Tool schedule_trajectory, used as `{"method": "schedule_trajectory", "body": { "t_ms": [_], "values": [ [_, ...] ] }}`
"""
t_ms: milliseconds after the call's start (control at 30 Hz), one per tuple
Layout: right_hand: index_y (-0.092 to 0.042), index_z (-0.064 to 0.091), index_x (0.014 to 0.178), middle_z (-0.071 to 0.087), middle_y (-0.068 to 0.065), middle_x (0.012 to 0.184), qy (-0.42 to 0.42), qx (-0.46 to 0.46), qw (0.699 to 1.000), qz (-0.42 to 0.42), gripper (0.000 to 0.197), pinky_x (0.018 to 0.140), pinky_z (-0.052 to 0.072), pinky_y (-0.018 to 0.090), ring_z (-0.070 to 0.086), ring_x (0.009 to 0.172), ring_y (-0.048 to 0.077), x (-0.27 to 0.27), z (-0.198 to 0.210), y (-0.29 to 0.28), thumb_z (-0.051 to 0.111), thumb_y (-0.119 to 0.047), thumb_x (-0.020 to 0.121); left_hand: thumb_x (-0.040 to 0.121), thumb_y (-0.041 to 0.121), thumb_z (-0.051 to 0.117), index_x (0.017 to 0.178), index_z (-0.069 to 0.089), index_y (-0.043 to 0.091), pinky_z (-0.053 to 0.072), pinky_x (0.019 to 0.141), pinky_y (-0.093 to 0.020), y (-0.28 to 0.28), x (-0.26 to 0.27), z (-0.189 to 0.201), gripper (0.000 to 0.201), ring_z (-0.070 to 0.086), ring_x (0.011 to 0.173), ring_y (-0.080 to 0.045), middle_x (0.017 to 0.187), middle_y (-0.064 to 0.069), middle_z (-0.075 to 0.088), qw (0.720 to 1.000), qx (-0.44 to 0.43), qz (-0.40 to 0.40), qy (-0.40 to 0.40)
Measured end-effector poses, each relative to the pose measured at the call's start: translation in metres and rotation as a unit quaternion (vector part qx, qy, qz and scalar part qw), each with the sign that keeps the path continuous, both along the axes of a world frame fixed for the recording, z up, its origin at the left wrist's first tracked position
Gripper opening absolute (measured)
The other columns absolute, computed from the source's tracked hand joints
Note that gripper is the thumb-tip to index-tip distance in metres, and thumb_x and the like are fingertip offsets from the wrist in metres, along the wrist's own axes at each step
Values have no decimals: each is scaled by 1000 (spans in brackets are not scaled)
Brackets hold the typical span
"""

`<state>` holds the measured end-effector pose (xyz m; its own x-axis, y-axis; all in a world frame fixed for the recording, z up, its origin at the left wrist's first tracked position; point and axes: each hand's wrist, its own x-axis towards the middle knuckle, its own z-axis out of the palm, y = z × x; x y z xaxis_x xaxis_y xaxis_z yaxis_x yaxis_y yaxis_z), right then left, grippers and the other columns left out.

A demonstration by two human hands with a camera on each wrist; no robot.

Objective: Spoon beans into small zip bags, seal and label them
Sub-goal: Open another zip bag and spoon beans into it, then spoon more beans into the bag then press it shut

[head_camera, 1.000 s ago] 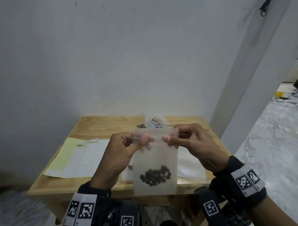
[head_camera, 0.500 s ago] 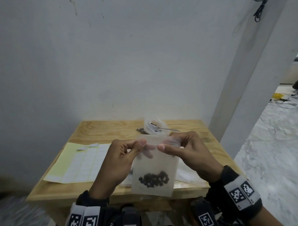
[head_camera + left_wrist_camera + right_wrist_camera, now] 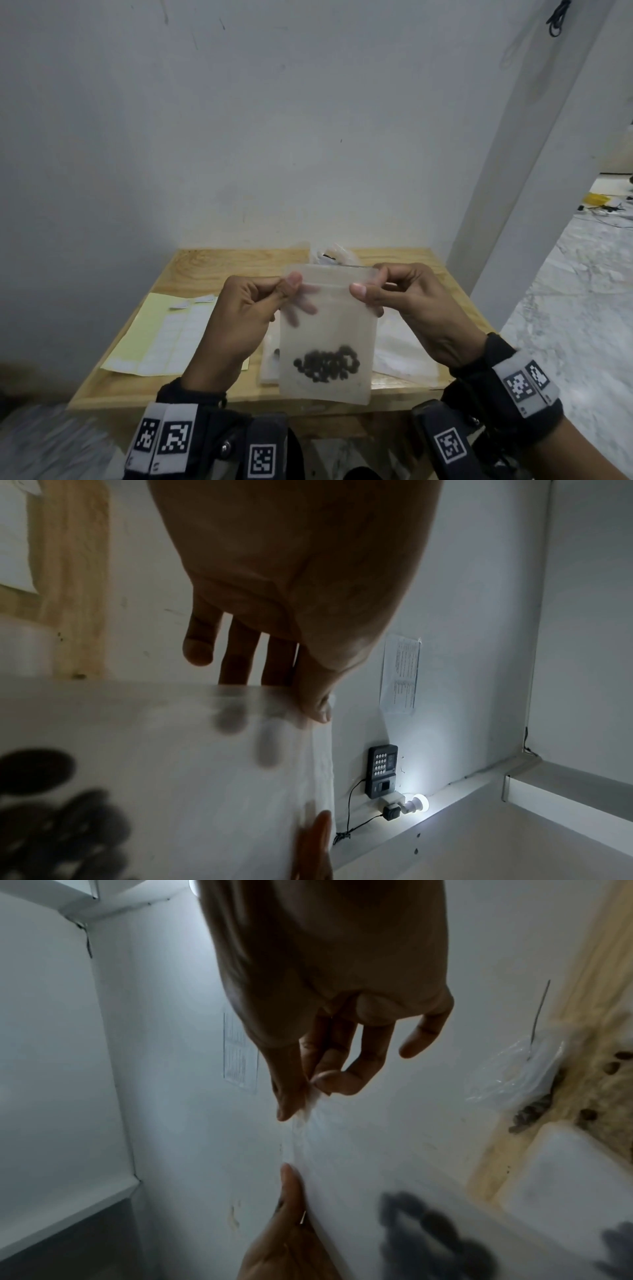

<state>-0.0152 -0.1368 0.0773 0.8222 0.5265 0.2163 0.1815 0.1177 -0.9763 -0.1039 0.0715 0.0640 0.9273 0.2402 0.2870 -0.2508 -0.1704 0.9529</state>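
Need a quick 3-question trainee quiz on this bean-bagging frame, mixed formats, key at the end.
1. True or false: the zip bag lies flat on the table.
2. Which hands pinch the bag's top strip? A) left hand only B) right hand only C) both
3. Fill in: the beans sit at the bag's ____.

Key: 1 false, it is held up above the table; 2 C; 3 bottom.

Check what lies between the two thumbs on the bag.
Only the zip bag's bare top strip; left hand and right hand pinch its upper corners. The head view shows this.
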Motion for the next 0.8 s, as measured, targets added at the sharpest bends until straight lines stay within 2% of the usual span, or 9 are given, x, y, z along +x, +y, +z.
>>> {"method": "schedule_trajectory", "body": {
  "t_ms": [33, 100, 200, 300, 433, 500, 633, 767, 800],
  "values": [
    [3, 62, 65, 57, 4, 57, -2, -1, 1000, -1, 26, 64, 47, 20, 51, 59, 16, 1, -1, 1, 80, -12, 76, 93, 37, 57, 94, 81, 17, 46, 77, -40, 1, 1, 0, 31, 60, 69, -18, 82, -6, 77, 1000, -1, 0, 4],
    [-1, 67, 66, 59, 2, 57, -10, -13, 1000, -6, 22, 69, 50, 23, 51, 61, 19, 3, -4, 1, 79, -13, 80, 94, 35, 56, 93, 80, 14, 46, 76, -46, 5, 1, 0, 32, 61, 69, -26, 83, -9, 77, 1000, -15, 4, 5],
    [-6, 75, 75, 65, 4, 65, -16, -43, 999, 9, 16, 78, 54, 26, 56, 68, 25, 2, -11, 3, 78, -17, 85, 95, 34, 55, 88, 79, 8, 47, 73, -42, 12, 2, -2, 36, 60, 64, -29, 87, -12, 76, 999, -48, 20, 8],
    [-2, 76, 83, 71, 11, 75, -4, -75, 997, 15, 19, 75, 52, 37, 65, 69, 26, 2, -18, 9, 80, -20, 84, 94, 33, 57, 91, 76, 1, 48, 64, -39, 17, 8, -10, 37, 59, 60, -28, 84, -16, 75, 996, -81, 31, 22],
    [4, 77, 92, 71, 28, 94, -7, -65, 998, -14, 22, 70, 58, 36, 66, 62, 23, 9, -20, 21, 80, -16, 84, 90, 34, 65, 100, 73, 5, 52, 53, -34, 23, 14, -19, 32, 63, 59, -27, 82, -17, 74, 991, -110, 65, 32],
    [4, 77, 95, 73, 25, 92, 6, -63, 998, -30, 24, 68, 59, 32, 65, 61, 21, 17, -21, 27, 79, -17, 83, 86, 31, 71, 100, 73, 7, 56, 55, -36, 27, 16, -24, 28, 65, 61, -29, 81, -17, 74, 989, -111, 85, 39],
    [6, 76, 98, 75, 8, 83, 52, -88, 993, -56, 26, 56, 54, 20, 62, 56, 15, 37, -30, 39, 80, -14, 83, 81, 18, 79, 91, 74, 4, 60, 56, -39, 38, 25, -40, 18, 64, 61, -29, 81, -18, 74, 984, -107, 134, 52],
    [8, 72, 98, 78, 13, 82, 83, -135, 982, -104, 37, 70, 64, 35, 69, 69, 28, 56, -53, 52, 88, -16, 74, 79, 18, 82, 81, 75, 10, 60, 51, -40, 42, 44, -63, 11, 67, 53, -25, 73, -11, 74, 975, -24, 205, 84],
    [7, 72, 97, 78, 13, 82, 86, -155, 977, -114, 38, 69, 64, 36, 71, 70, 28, 60, -58, 55, 90, -15, 73, 78, 20, 83, 80, 75, 13, 60, 51, -40, 44, 50, -70, 11, 68, 52, -24, 69, -7, 74, 970, 10, 224, 96]
  ]
}}
